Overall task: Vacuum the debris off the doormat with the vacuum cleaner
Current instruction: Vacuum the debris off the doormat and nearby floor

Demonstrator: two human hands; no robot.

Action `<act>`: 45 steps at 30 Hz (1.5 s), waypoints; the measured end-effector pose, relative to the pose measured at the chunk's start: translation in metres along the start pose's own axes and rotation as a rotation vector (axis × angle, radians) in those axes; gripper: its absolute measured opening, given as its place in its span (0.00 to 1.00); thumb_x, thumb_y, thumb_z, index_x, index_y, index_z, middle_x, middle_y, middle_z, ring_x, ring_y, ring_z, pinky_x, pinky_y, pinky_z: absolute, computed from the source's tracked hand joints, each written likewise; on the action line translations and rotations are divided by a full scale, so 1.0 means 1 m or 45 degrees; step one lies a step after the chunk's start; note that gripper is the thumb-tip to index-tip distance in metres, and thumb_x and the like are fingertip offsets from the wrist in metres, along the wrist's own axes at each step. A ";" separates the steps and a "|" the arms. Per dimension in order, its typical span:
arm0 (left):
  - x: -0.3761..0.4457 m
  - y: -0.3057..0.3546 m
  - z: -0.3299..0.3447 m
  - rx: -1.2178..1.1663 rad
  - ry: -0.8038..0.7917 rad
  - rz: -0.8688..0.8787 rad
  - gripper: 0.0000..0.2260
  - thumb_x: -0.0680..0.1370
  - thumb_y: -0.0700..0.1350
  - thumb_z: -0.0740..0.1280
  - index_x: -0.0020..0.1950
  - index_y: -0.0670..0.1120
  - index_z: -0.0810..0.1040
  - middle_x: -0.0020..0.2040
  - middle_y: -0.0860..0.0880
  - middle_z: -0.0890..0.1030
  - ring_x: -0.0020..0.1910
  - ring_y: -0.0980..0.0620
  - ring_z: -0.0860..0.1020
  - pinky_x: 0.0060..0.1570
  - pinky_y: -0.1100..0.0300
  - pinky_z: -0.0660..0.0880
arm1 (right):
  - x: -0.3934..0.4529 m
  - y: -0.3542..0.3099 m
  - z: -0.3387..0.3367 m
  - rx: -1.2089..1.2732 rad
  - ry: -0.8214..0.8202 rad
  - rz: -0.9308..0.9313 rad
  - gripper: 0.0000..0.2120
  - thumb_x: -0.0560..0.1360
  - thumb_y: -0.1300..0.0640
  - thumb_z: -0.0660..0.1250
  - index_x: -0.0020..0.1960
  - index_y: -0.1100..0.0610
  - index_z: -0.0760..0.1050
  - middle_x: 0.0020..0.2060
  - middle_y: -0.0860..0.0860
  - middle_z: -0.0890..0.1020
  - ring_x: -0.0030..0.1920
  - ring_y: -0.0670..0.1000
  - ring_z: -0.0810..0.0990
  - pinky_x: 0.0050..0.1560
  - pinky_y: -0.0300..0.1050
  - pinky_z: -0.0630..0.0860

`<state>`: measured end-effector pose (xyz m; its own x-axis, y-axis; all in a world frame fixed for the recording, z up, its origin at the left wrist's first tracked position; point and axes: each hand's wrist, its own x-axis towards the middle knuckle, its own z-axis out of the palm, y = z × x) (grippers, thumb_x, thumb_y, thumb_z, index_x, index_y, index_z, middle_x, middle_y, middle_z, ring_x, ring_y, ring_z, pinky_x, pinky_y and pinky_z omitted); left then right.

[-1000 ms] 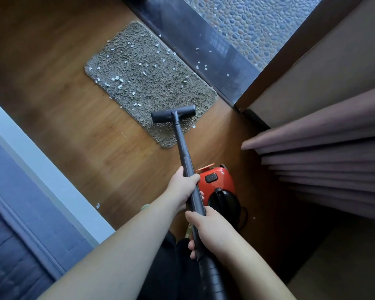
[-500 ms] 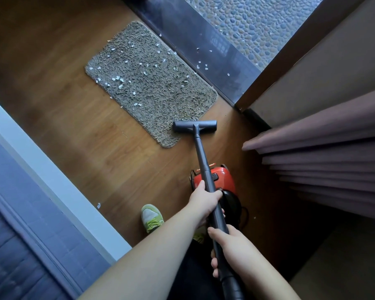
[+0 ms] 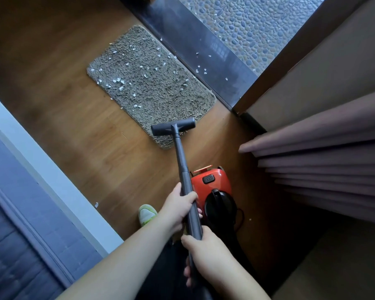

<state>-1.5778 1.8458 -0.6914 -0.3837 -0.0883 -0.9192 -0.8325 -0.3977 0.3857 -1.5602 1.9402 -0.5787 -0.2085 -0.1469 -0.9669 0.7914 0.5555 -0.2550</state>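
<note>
A grey-brown shaggy doormat [image 3: 152,83] lies on the wooden floor beside a dark door threshold. White debris flecks [image 3: 117,81] are scattered over its far and middle parts. The black vacuum nozzle [image 3: 173,126] rests across the mat's near end. Its dark wand [image 3: 183,169] runs back toward me. My left hand [image 3: 178,204] grips the wand higher up; my right hand [image 3: 204,254] grips it lower, near the hose. The red vacuum body [image 3: 210,180] sits on the floor right of the wand.
The dark threshold [image 3: 204,53] carries a few white flecks, with pebbled ground beyond. Folded purple curtains [image 3: 323,161] hang at right. A white-and-blue panel [image 3: 37,169] borders the left. My green shoe [image 3: 146,215] stands by the wand; one white fleck [image 3: 96,205] lies on the floor.
The nozzle was pulled back off the mat's near corner to the right, and has now moved left again onto the mat's near end. Both hands stayed on the wand.
</note>
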 end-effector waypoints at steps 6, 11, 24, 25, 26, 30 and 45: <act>0.030 0.027 -0.038 -0.033 0.135 0.011 0.18 0.78 0.36 0.63 0.67 0.45 0.65 0.39 0.40 0.72 0.27 0.47 0.75 0.26 0.58 0.75 | 0.036 -0.038 0.026 -0.087 -0.013 -0.058 0.08 0.75 0.60 0.59 0.53 0.61 0.65 0.27 0.58 0.75 0.18 0.52 0.74 0.21 0.42 0.73; 0.050 0.047 -0.057 -0.101 0.165 -0.006 0.23 0.77 0.36 0.62 0.71 0.39 0.63 0.37 0.41 0.71 0.24 0.47 0.74 0.26 0.58 0.74 | 0.051 -0.069 0.032 -0.163 -0.074 -0.091 0.04 0.75 0.61 0.59 0.48 0.61 0.66 0.22 0.57 0.76 0.18 0.55 0.74 0.22 0.38 0.70; 0.088 0.134 -0.125 -0.109 0.302 -0.049 0.17 0.76 0.41 0.66 0.62 0.43 0.65 0.52 0.36 0.78 0.30 0.44 0.80 0.34 0.51 0.81 | 0.101 -0.166 0.076 -0.196 -0.096 -0.012 0.12 0.78 0.54 0.64 0.41 0.61 0.68 0.21 0.56 0.74 0.21 0.54 0.72 0.25 0.40 0.71; 0.088 0.136 -0.125 -0.092 0.299 -0.072 0.19 0.74 0.43 0.67 0.62 0.44 0.65 0.54 0.36 0.79 0.34 0.42 0.81 0.38 0.48 0.82 | 0.100 -0.169 0.078 -0.183 -0.090 0.008 0.12 0.78 0.54 0.64 0.41 0.61 0.68 0.20 0.55 0.74 0.21 0.54 0.72 0.26 0.41 0.71; 0.089 0.137 -0.125 -0.064 0.294 -0.096 0.23 0.70 0.45 0.68 0.63 0.46 0.65 0.55 0.37 0.79 0.39 0.40 0.82 0.42 0.45 0.82 | 0.097 -0.169 0.079 -0.169 -0.084 0.030 0.12 0.78 0.53 0.64 0.42 0.60 0.68 0.20 0.55 0.73 0.22 0.54 0.72 0.27 0.42 0.72; 0.115 0.116 -0.116 -0.026 0.268 -0.164 0.40 0.61 0.50 0.65 0.73 0.53 0.59 0.61 0.41 0.75 0.54 0.35 0.81 0.49 0.38 0.80 | 0.084 -0.167 0.074 -0.178 -0.078 0.137 0.14 0.78 0.52 0.65 0.42 0.61 0.68 0.22 0.56 0.74 0.23 0.55 0.73 0.29 0.44 0.71; 0.067 0.141 -0.119 0.042 0.179 -0.213 0.38 0.75 0.52 0.64 0.81 0.55 0.47 0.73 0.47 0.68 0.65 0.41 0.75 0.64 0.50 0.73 | 0.060 -0.195 0.073 -0.313 -0.068 0.293 0.13 0.79 0.52 0.64 0.54 0.62 0.69 0.26 0.58 0.76 0.23 0.55 0.73 0.27 0.44 0.73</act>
<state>-1.6732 1.6754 -0.7079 -0.1817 -0.1512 -0.9717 -0.8934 -0.3874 0.2274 -1.6848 1.7637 -0.5867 -0.0045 -0.0337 -0.9994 0.6508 0.7587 -0.0285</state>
